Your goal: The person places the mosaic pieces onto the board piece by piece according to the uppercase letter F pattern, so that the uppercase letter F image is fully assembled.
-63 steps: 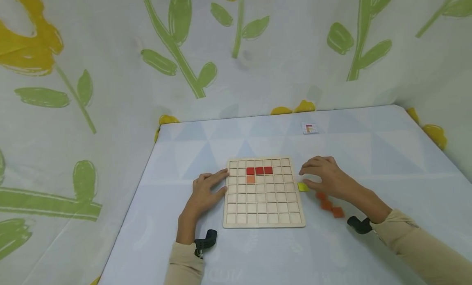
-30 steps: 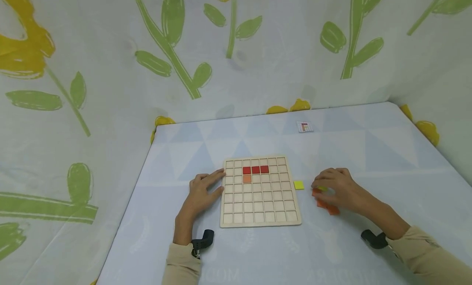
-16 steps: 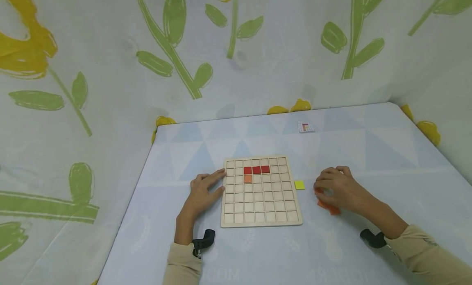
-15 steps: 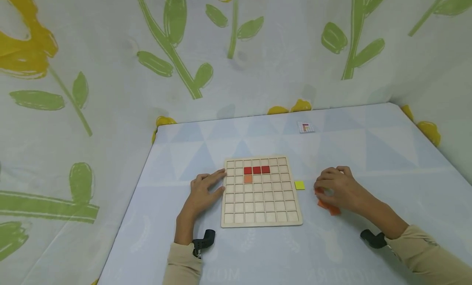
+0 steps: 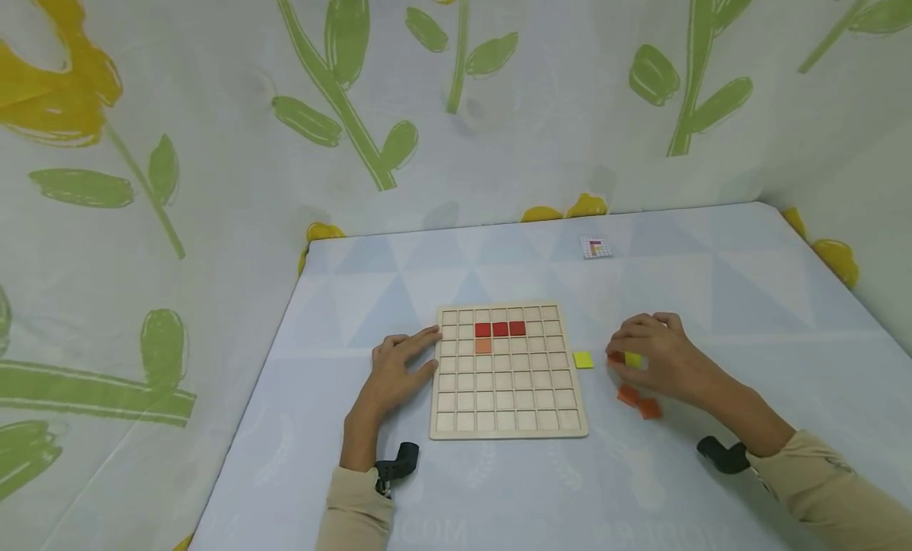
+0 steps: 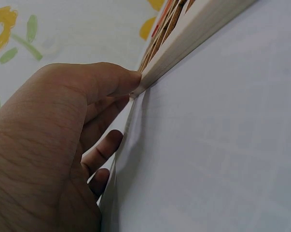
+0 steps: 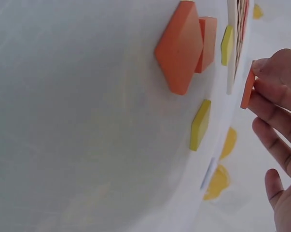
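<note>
A wooden grid board (image 5: 509, 383) lies on the table with three red tiles (image 5: 500, 329) in a row and one orange tile (image 5: 483, 345) below the leftmost. My left hand (image 5: 392, 377) rests at the board's left edge, thumb (image 6: 121, 79) touching its side in the left wrist view. My right hand (image 5: 659, 357) is right of the board and pinches an orange tile (image 7: 248, 87) between thumb and fingers, raised off the table. Two orange tiles (image 7: 180, 50) and a yellow tile (image 7: 200, 125) lie beneath it. Another yellow tile (image 5: 583, 360) lies beside the board's right edge.
A small card (image 5: 596, 247) with a coloured grid pattern lies toward the back of the table (image 5: 342, 298). A flower-print cloth (image 5: 235, 139) hangs behind and to the left. A black device is strapped at each wrist.
My right hand has gone from beside the board to the loose tiles and has lifted an orange tile off them. The left hand keeps its place at the board; the head view shifts slightly.
</note>
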A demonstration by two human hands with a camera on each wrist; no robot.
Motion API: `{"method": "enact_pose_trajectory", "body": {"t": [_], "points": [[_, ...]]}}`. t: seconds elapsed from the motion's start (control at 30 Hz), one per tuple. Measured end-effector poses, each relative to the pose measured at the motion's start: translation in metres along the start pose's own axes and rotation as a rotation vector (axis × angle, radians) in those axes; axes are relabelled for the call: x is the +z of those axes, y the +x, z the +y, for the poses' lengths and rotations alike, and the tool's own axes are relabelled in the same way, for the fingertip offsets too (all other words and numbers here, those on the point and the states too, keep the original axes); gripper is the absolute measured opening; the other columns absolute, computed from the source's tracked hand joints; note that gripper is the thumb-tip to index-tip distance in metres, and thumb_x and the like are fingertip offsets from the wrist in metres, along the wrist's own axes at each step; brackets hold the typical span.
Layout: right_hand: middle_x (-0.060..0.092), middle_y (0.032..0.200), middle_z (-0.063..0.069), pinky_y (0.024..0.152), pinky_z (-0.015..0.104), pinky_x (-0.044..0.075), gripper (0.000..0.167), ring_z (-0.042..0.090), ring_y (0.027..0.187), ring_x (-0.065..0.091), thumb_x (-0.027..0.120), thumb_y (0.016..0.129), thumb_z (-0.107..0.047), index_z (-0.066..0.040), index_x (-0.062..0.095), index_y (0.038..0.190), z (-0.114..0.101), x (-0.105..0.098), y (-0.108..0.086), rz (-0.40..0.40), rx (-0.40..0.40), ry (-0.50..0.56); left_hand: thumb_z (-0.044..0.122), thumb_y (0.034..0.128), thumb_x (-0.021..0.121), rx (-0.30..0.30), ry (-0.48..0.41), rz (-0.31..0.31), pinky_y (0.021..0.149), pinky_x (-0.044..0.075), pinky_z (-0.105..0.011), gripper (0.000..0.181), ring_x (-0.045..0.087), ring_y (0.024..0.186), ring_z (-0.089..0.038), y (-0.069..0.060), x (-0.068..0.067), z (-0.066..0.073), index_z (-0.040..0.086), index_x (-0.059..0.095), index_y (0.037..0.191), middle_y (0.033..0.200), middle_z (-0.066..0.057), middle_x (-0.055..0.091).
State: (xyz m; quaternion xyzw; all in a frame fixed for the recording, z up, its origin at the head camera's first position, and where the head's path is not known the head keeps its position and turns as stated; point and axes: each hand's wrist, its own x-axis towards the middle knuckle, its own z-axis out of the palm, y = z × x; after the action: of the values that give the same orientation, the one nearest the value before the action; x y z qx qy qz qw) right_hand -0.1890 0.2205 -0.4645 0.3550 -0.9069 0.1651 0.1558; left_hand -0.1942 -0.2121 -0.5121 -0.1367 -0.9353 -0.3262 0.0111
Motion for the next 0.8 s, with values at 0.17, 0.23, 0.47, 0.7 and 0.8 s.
{"method": "enact_pose_trajectory", "body": {"t": [0.17,0.23,0.47,0.7,0.8], "points": [[0.070,0.089,-0.004,0.085,0.054,0.034,0.025,0.024,0.097,0.059,0.088,0.065,-0.006,-0.020,0.074,0.081,0.001,0.001,0.006,0.035,-0.051,0.019,0.031,0.0968,0.065,-0.006,0.008,-0.004,0.108,0.020,-0.050,0.048,0.041,0.128,-0.029,0.001,0.001,-0.001,0.028,0.057,0.144,0.151,0.015,0.046],[0.070,0.089,-0.004,0.085,0.054,0.033,0.025,0.025,0.097,0.059,0.087,0.066,-0.005,-0.019,0.074,0.081,0.000,0.001,0.009,0.031,-0.052,0.024,0.031,0.0967,0.064,-0.004,0.008,0.000,0.108,0.020,-0.050,0.048,0.041,0.128,-0.029,0.001,0.001,-0.002,0.028,0.057,0.144,0.151,0.015,0.046],[0.070,0.090,-0.002,0.086,0.057,0.034,0.022,0.025,0.097,0.059,0.087,0.068,-0.006,-0.018,0.074,0.082,-0.004,0.001,0.019,0.010,-0.040,0.024,0.032,0.0968,0.064,-0.003,0.010,0.003,0.109,0.020,-0.050,0.048,0.040,0.129,-0.029,0.001,0.002,-0.003,0.028,0.057,0.144,0.151,0.016,0.046],[0.070,0.091,-0.003,0.084,0.054,0.033,0.024,0.023,0.096,0.059,0.087,0.067,-0.005,-0.017,0.075,0.083,-0.006,0.005,0.026,0.024,-0.080,0.051,0.030,0.0957,0.065,0.009,-0.004,0.009,0.107,0.021,-0.051,0.048,0.042,0.126,-0.030,0.001,0.001,0.000,0.025,0.058,0.143,0.150,0.014,0.048],[0.069,0.090,-0.004,0.084,0.052,0.033,0.024,0.022,0.095,0.058,0.087,0.067,-0.005,-0.018,0.075,0.084,-0.007,0.006,0.029,0.035,-0.101,0.054,0.031,0.0961,0.064,-0.002,0.000,0.001,0.108,0.020,-0.050,0.049,0.041,0.126,-0.029,0.000,0.000,0.001,0.026,0.058,0.144,0.150,0.015,0.047]]}}
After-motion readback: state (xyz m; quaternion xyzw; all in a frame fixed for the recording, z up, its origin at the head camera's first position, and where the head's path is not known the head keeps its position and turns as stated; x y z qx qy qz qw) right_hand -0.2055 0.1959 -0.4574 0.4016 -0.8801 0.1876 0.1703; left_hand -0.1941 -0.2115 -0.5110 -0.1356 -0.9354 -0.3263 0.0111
